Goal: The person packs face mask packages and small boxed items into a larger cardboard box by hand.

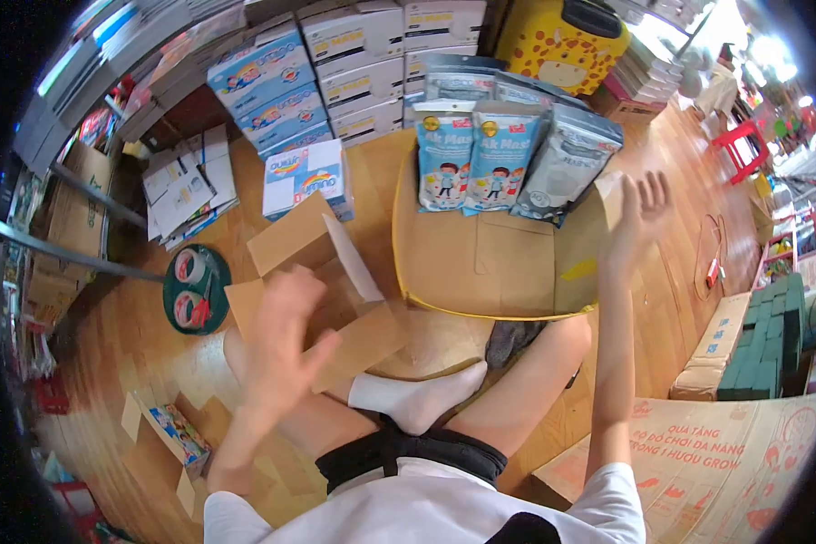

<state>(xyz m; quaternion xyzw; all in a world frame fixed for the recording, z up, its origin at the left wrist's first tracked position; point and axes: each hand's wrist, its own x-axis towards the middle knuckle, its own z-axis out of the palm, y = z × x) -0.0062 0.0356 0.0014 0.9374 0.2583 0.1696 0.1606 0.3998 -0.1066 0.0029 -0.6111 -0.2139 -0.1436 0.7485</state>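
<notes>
A small open cardboard box (358, 340) with raised flaps stands on the floor by my crossed legs. My left hand (286, 331), slightly blurred, is over its left side, thumb held apart from the fingers and nothing in the grasp. To the right, my right hand (642, 204) is raised beside a large yellow-rimmed carton (490, 263), fingers apart and holding nothing. Along the carton's far side stand blue mask pouches (503, 159) with cartoon children on them. Grey-and-white pouches (571, 163) lean beside and behind these.
Blue-and-white boxes (276, 91) and white mask cartons (358, 59) are stacked at the back. A green tray (219, 299) on the left holds tape rolls and red scissors. Another small open carton (159, 435) sits at lower left, and a large printed carton (698, 462) at lower right.
</notes>
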